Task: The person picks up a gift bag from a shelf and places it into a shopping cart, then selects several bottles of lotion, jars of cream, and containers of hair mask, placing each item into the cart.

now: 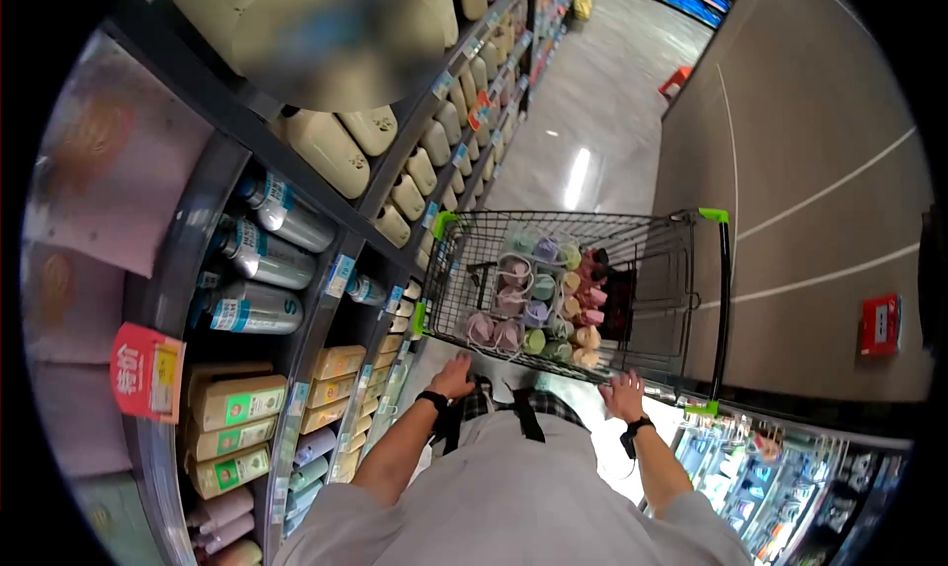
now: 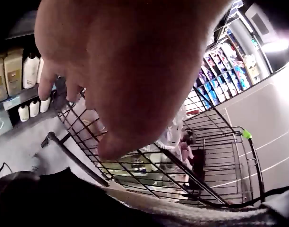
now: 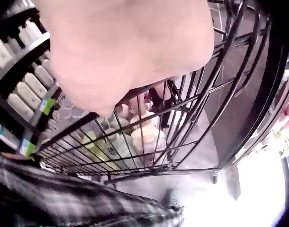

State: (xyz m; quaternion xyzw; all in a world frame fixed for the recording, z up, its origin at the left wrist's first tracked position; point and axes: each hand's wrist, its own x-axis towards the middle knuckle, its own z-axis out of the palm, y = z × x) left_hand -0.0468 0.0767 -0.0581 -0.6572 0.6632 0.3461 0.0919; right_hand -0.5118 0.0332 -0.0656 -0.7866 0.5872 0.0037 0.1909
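Note:
A black wire shopping cart (image 1: 464, 299) with green corners stands crosswise before the person. It holds several pink, green, purple and yellow bottles (image 1: 536, 314), some in clear bags. The left hand (image 1: 453, 376), its fingers extended, is by the cart's near left side; in the left wrist view this hand (image 2: 121, 71) covers part of the wire side. The right hand (image 1: 622, 396) has its fingers at the near rim, further right. In the right wrist view the palm (image 3: 130, 47) lies over the rim, and the fingers are hidden; whether it presses on the wire I cannot tell.
Shelves on the left carry cream bottles (image 1: 326, 151), silver-blue bottles (image 1: 255, 307) and tan packs (image 1: 237, 403), with a red price sign (image 1: 146, 371). A grey floor aisle (image 1: 592, 102) runs ahead. On the right is a brown panel (image 1: 800, 151), with lit racks (image 1: 760, 477) at the lower right.

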